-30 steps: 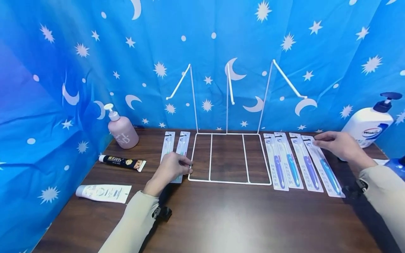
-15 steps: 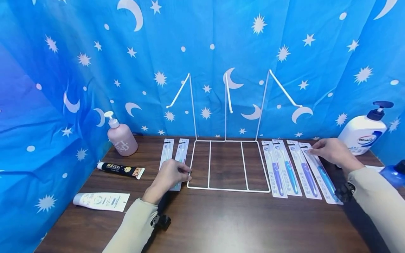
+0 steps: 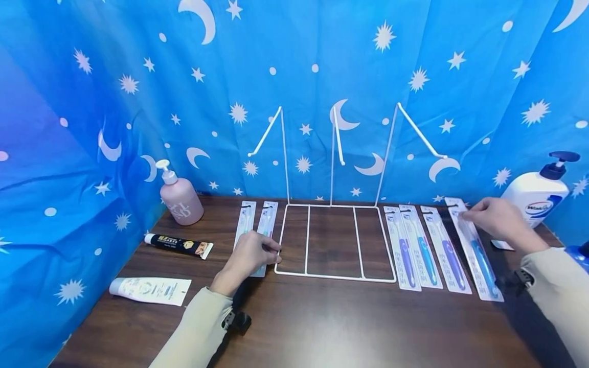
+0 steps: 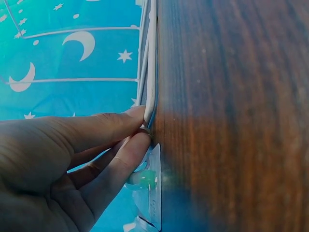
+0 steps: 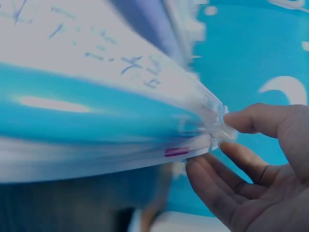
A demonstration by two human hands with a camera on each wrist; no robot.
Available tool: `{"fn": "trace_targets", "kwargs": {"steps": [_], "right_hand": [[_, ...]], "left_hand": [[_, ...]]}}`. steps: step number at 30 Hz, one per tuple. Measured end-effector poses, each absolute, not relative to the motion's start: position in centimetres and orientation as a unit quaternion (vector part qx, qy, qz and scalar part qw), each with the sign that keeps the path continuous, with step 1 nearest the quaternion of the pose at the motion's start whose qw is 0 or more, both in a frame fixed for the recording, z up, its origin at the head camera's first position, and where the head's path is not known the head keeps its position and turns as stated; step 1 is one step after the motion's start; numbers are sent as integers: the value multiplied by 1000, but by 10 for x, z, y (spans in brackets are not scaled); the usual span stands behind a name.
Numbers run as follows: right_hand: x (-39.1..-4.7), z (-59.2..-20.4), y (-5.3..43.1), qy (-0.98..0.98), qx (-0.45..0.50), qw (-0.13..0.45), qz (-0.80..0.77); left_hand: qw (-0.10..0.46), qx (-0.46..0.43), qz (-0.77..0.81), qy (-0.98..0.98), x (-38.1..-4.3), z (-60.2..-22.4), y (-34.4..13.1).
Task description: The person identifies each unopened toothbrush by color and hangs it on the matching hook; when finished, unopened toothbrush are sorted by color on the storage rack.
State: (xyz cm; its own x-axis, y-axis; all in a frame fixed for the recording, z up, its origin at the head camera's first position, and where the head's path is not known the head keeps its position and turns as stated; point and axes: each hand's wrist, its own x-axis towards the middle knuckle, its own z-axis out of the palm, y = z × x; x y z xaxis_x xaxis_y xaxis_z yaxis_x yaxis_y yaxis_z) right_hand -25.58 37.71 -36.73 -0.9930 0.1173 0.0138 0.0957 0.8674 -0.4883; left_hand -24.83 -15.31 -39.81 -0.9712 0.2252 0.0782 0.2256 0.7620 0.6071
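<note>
My left hand (image 3: 248, 253) pinches the front left corner of a white wire rack (image 3: 336, 277) between thumb and forefinger; the left wrist view shows the fingertips on the wire (image 4: 151, 72). Two packaged toothbrushes, one (image 3: 246, 214) beside the other (image 3: 268, 217), lie partly hidden behind that hand. At the right, my right hand (image 3: 499, 222) pinches the top end of a packaged blue toothbrush (image 3: 482, 263), tilted up at that end. To its left lie a purple toothbrush pack (image 3: 451, 258), a blue one (image 3: 425, 255) and another purple one (image 3: 405, 255).
At the left stand a pink pump bottle (image 3: 181, 202), a black toothpaste tube (image 3: 179, 244) and a white tube (image 3: 152, 290), both tubes lying flat. A white pump bottle (image 3: 536, 199) is behind my right hand. Rack prongs (image 3: 421, 130) jut forward before the blue curtain (image 3: 303, 51).
The top end of the right-hand blue toothbrush pack has risen and shifted away from the purple pack beside it. My left hand stays at the rack corner.
</note>
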Motion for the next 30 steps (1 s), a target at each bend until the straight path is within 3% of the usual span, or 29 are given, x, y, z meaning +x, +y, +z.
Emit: {"fn": "trace_targets", "kwargs": {"steps": [14,30], "right_hand": [[-224,-328,370,-959,-58,38,276],[-176,-272,328,-927,-35,188,323]], "left_hand": [[7,-127,-310,-942,-248,-400,-153],[4,-143,-311,-940,-248,-401,-155]]}}
